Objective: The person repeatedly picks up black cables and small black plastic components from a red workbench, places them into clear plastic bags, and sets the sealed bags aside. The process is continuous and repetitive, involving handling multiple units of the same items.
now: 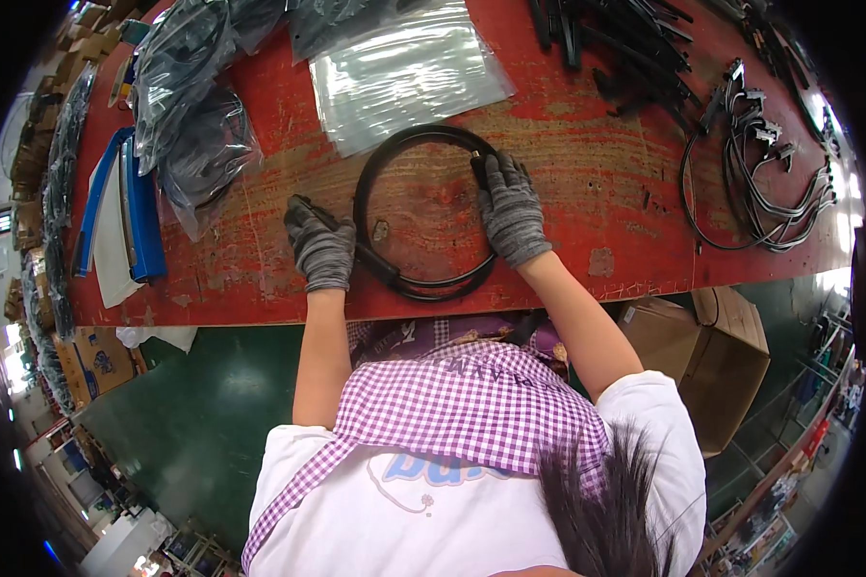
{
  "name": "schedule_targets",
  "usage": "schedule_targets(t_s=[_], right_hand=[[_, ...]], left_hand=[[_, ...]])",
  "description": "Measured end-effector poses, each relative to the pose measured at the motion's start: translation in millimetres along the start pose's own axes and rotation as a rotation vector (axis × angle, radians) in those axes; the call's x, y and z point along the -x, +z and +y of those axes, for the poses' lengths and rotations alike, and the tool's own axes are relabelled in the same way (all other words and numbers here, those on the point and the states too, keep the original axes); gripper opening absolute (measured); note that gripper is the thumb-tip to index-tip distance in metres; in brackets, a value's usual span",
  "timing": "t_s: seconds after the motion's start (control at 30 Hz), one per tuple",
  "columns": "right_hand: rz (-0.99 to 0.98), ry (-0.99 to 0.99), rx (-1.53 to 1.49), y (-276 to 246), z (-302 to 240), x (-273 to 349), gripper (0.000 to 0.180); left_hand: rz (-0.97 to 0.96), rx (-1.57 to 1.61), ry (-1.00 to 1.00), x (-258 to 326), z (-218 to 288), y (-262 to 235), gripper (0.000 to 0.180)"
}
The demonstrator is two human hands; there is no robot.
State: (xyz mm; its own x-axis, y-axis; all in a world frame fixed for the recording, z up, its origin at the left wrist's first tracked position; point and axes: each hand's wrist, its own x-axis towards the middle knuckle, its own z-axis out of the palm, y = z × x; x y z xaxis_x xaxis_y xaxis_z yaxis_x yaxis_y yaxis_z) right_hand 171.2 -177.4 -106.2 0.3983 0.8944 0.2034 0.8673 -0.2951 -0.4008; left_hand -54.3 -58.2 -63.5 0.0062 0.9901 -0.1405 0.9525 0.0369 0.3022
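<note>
A coiled black cable (367,173) lies as a large ring on the worn red table in front of me. My right hand (513,213), in a grey knit glove, is closed on the ring's right side. Beside its fingers a dark cable end (478,165) with a small brassy tip shows. My left hand (319,248), gloved the same way, rests just outside the ring's left edge with its fingers curled. Something dark shows along those fingers, but its kind is hidden. Near the left wrist, a thicker black section (377,265) sits on the coil.
Clear plastic bags (409,77) lie flat beyond the coil. Bagged cables (197,115) and a blue holder (144,216) with papers are at left. Black strip-like parts (625,48) and a bundle of connector cables (760,183) lie right. A cardboard box (722,356) stands below the table.
</note>
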Motion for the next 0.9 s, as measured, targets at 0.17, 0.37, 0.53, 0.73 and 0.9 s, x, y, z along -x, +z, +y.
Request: schedule_targets(t_s=[0.17,0.37,0.53,0.73,0.9], right_hand=[[0.085,-0.063,-0.101,19,-4,-6,0.045],[0.053,-0.165,-0.132,3,3,-2,0.039],[0.001,-0.225,-0.288,-17,14,19,0.038],[0.066,0.139,-0.287,-64,79,-96,0.026],[-0.015,0.323,0.445,-51,146,-200,0.044]], left_hand=[[0.147,0.2,0.676,33,34,18,0.078],[0.083,0.141,0.852,25,69,34,0.067],[0.062,0.098,0.44,32,24,30,0.068],[0.105,0.132,0.449,53,0,35,0.065],[0.092,0.117,0.451,51,2,32,0.066]])
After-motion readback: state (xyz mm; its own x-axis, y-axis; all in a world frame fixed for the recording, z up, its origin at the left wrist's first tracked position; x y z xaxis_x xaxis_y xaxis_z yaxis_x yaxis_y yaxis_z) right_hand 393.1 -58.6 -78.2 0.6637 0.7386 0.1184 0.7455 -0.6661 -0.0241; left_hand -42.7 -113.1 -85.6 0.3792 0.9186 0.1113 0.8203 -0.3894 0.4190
